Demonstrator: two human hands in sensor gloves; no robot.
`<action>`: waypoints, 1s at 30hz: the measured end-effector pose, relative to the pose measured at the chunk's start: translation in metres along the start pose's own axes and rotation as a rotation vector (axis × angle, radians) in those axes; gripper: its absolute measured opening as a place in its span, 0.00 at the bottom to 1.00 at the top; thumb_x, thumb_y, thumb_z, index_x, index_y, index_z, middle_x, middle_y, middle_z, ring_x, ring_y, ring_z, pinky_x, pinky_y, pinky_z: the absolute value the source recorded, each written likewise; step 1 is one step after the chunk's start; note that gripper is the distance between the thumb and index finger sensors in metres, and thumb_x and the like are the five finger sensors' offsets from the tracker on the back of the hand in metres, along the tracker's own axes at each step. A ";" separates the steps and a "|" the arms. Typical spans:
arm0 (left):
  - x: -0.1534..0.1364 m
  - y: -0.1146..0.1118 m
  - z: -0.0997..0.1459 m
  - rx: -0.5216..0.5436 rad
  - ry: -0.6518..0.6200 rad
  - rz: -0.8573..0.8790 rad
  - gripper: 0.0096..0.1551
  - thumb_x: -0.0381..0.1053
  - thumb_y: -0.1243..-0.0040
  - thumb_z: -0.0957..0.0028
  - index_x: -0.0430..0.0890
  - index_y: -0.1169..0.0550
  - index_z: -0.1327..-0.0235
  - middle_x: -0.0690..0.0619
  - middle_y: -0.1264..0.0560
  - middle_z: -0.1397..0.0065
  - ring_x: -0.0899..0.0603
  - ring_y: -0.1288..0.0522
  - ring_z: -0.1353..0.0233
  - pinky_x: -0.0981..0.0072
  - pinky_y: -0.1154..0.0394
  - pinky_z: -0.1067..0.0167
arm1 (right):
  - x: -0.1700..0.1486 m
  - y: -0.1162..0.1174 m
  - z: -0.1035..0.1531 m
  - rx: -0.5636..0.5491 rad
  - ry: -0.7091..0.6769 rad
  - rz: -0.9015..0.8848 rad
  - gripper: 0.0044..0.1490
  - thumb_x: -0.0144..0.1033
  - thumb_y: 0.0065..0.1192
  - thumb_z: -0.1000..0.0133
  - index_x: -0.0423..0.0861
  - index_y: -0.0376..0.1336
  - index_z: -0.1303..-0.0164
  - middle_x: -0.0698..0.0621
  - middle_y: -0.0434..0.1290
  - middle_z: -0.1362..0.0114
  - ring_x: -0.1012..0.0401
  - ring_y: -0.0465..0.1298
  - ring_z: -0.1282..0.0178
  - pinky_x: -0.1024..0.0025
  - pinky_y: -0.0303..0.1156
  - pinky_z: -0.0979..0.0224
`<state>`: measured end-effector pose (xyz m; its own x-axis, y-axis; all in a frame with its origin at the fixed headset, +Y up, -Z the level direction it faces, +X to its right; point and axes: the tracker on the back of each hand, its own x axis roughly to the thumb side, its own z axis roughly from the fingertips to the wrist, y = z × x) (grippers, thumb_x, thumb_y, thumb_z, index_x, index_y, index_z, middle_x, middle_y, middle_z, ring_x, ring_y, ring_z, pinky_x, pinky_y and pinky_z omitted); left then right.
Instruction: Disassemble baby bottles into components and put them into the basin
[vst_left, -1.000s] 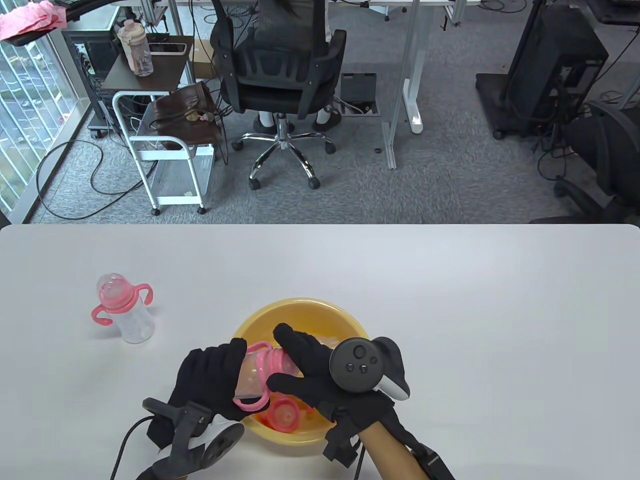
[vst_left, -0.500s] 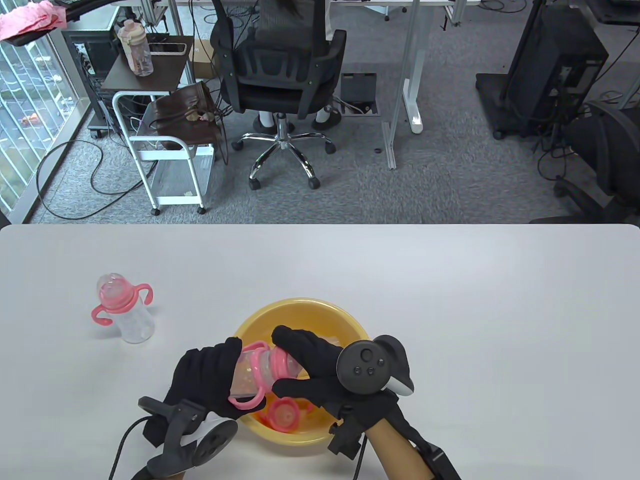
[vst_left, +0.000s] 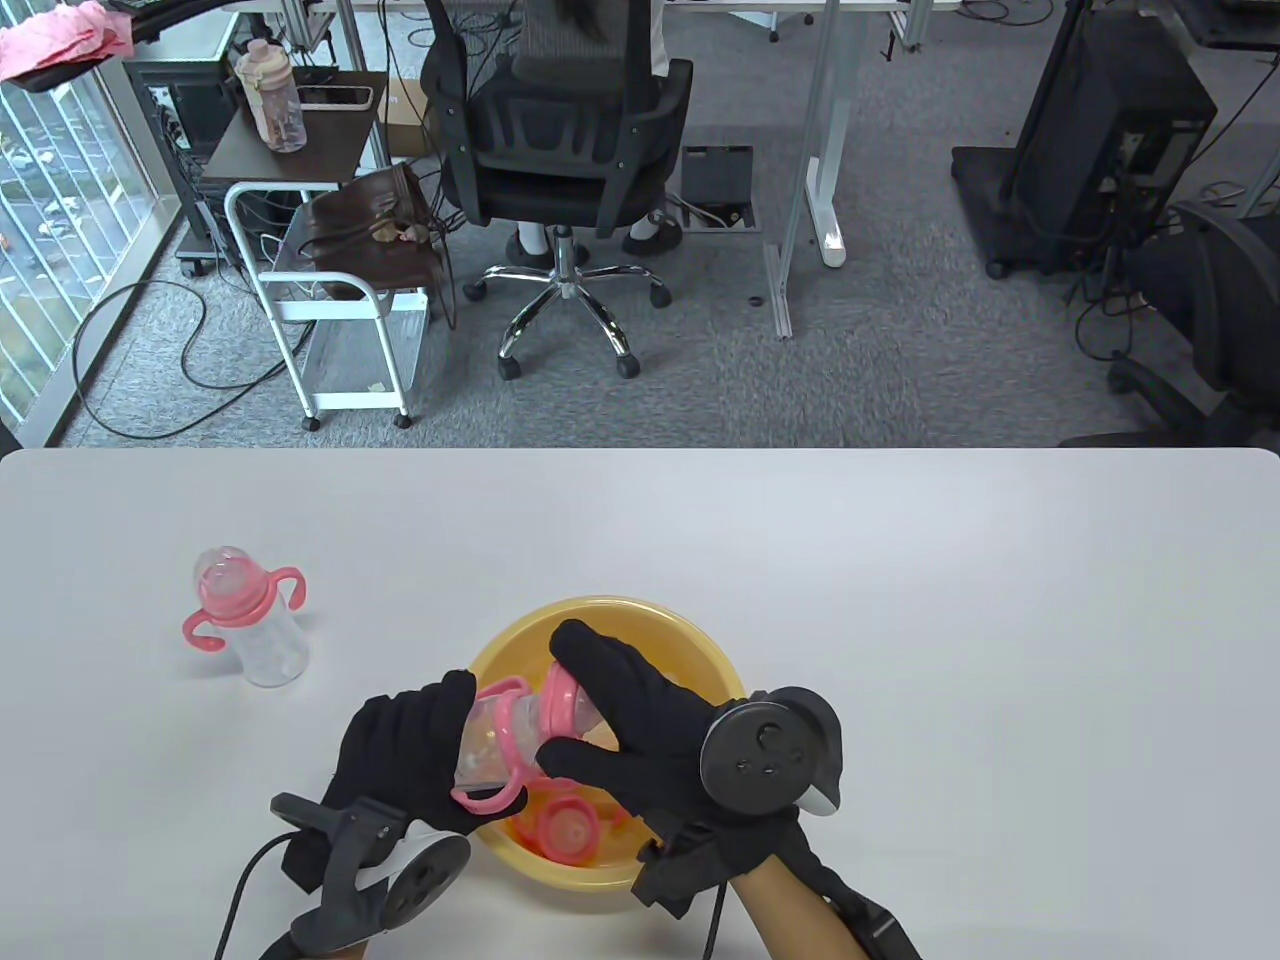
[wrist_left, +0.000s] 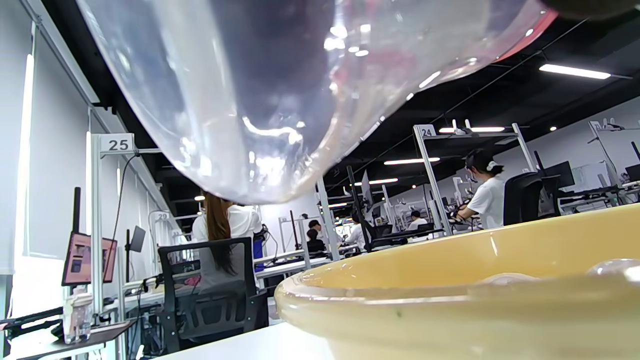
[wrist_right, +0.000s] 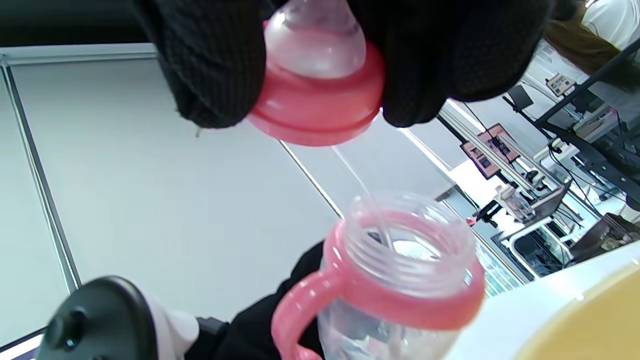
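White table (vst_left: 900, 600): left hand (vst_left: 405, 760) grips bottle (vst_left: 490, 740); right hand (vst_left: 640, 730) pinches nipple collar (wrist_right: 317, 107).

Glossy clear plastic bottle (wrist_right: 400, 280), glossy yellow plastic basin (vst_left: 640, 620), matt white table (vst_left: 900, 600).

Readable in the left wrist view: "25" on a white metal frame post's sign (wrist_left: 119, 144); "24" on another frame's small white sign (wrist_left: 425, 131).
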<state>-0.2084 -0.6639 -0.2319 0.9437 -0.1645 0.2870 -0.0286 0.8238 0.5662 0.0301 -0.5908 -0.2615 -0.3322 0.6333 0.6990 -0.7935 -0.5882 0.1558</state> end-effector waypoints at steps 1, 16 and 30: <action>-0.001 0.000 0.000 -0.002 0.001 -0.001 0.64 0.82 0.51 0.68 0.41 0.37 0.24 0.45 0.22 0.34 0.42 0.16 0.38 0.43 0.24 0.33 | 0.002 -0.001 0.000 -0.017 -0.007 0.000 0.53 0.49 0.67 0.42 0.38 0.48 0.14 0.29 0.60 0.21 0.38 0.74 0.32 0.41 0.73 0.31; -0.013 -0.016 0.000 -0.076 0.041 -0.034 0.64 0.82 0.51 0.68 0.41 0.37 0.24 0.45 0.22 0.34 0.42 0.16 0.38 0.43 0.24 0.33 | 0.014 -0.027 0.004 -0.151 -0.001 -0.058 0.53 0.48 0.67 0.42 0.37 0.48 0.14 0.27 0.60 0.21 0.37 0.75 0.33 0.41 0.73 0.32; -0.023 -0.015 0.000 -0.072 0.081 -0.031 0.64 0.82 0.51 0.67 0.41 0.37 0.24 0.45 0.22 0.34 0.42 0.16 0.38 0.43 0.24 0.33 | -0.005 -0.029 0.002 0.331 0.317 0.190 0.53 0.50 0.67 0.41 0.35 0.51 0.15 0.27 0.63 0.23 0.37 0.76 0.36 0.41 0.74 0.34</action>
<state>-0.2296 -0.6725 -0.2473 0.9675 -0.1480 0.2050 0.0218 0.8564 0.5158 0.0558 -0.5780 -0.2685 -0.6348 0.5909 0.4978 -0.5164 -0.8037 0.2956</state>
